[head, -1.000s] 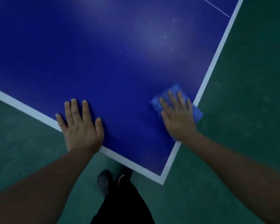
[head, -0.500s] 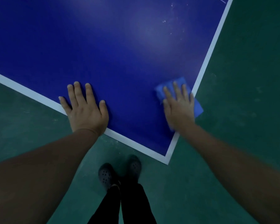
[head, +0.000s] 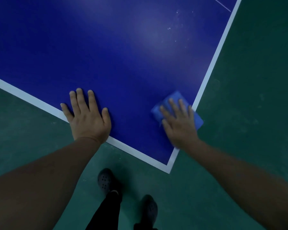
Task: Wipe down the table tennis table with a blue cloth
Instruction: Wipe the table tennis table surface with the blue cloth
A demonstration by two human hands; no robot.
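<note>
Blue table, both hands flat: left hand, right hand on cloth.

Folded blue cloth flat at table edge.

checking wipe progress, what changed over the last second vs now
Little changed. The right hand keeps pressing the blue cloth flat at the table's right edge near the corner, shifting only slightly. The left hand stays flat on the near edge. The feet have stepped apart.
</note>
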